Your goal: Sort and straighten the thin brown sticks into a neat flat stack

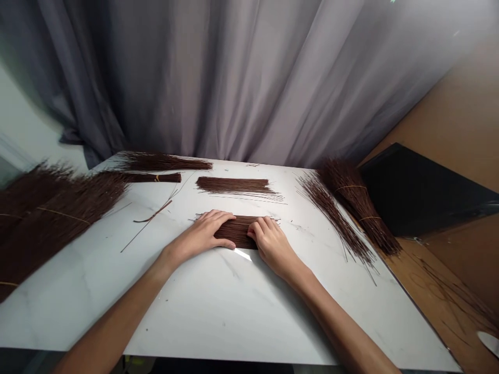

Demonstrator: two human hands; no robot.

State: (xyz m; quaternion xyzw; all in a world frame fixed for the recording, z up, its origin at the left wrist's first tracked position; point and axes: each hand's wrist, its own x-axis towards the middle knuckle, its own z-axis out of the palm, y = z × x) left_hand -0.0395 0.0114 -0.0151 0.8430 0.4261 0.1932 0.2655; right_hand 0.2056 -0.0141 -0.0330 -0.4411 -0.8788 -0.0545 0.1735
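Note:
A flat layer of thin brown twigs (239, 232) lies crosswise on the table in front of me. My left hand (208, 228) rests over its left part, fingers stretched out and thumb apart along the near edge. Over the right part, my right hand (268, 236) has its fingers curled in, with thumb and fingertips closed on the twigs; exactly how many they pinch is hidden. Just beyond lies a second neat row of cut twigs (234, 185), with a few loose ones along its near side.
Big tied twig bundles (58, 208) fill the table's left side. Behind them are a small banded bundle (150, 177) and a loose pile (167, 161). Loose twigs (337, 223) and a tied bundle (356, 202) lie right, beside a black panel (424, 192). A grey curtain (241, 78) hangs behind.

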